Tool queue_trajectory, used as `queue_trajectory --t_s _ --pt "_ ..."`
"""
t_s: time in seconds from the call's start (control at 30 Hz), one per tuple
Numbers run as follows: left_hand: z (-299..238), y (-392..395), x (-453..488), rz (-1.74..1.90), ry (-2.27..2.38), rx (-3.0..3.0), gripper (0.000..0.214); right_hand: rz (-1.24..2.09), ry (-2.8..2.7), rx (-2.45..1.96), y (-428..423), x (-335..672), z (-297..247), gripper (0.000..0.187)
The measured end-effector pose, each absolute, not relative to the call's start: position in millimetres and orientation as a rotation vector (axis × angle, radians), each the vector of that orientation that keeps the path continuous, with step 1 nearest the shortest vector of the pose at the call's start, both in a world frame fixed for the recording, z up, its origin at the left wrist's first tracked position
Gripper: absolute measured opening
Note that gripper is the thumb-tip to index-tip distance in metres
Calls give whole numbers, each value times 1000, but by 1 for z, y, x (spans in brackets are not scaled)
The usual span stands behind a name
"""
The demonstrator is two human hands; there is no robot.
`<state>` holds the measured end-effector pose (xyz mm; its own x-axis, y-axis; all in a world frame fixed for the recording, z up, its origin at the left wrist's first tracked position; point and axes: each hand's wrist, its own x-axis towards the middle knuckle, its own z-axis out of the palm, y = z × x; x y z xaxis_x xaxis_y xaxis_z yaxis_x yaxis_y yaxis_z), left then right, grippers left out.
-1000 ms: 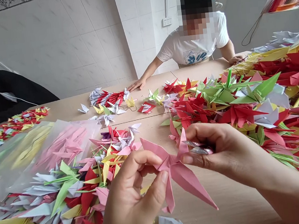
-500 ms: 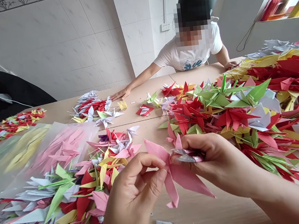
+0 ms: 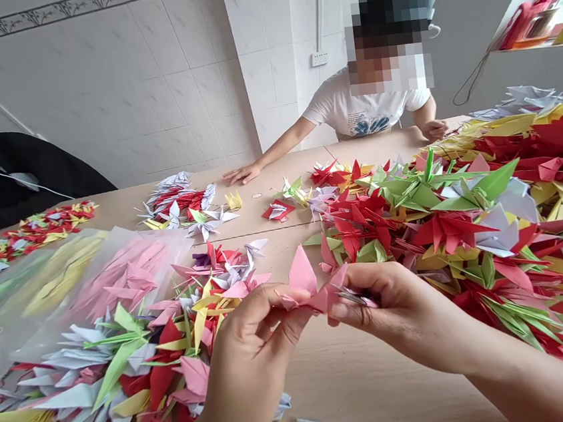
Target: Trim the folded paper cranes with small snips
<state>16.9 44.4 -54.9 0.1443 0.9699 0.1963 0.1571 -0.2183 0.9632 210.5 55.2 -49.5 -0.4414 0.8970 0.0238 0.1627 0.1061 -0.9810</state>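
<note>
I hold a pink origami crane (image 3: 305,285) between both hands above the wooden table (image 3: 359,377). My left hand (image 3: 250,368) pinches its left side with thumb and fingers closed. My right hand (image 3: 397,306) pinches its right side. Only the crane's upper wing and body show; the rest is hidden behind my fingers. A heap of mixed-colour cranes (image 3: 102,377) lies just left of my left hand. A larger pile of red, green and yellow cranes (image 3: 463,219) lies to the right of my right hand.
Clear bags of pink and yellow cranes (image 3: 92,278) lie at the left. A person in a white shirt (image 3: 365,101) leans on the far edge, one hand (image 3: 242,173) flat by a small crane pile (image 3: 179,198). Another person in black (image 3: 16,178) sits far left.
The pink crane has been turned and drawn in between my hands; its long lower wings no longer hang down. The far person's hand stays near the small pile.
</note>
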Motion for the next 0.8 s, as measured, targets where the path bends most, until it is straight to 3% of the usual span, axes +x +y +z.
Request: queue_trajectory --t_s 0.1,0.2,0.37,0.53,0.67,0.8 --pt "-54 44 16 1145 1123 1436 11 1298 -1719 -1028 52 210 -52 24" --pt "-55 42 17 1102 1082 1407 10 990 -1848 -1057 51 208 -54 15" --pt "-53 40 19 1078 1001 1300 11 631 -2009 -986 52 207 -57 17" --pt "-53 42 20 1061 945 1325 5 607 -2009 -937 51 210 -59 18" --pt "-54 42 17 1065 939 1340 6 815 -1916 -978 52 209 -57 11" --pt "-55 41 16 1075 985 1338 6 982 -1749 -998 53 205 -56 19"
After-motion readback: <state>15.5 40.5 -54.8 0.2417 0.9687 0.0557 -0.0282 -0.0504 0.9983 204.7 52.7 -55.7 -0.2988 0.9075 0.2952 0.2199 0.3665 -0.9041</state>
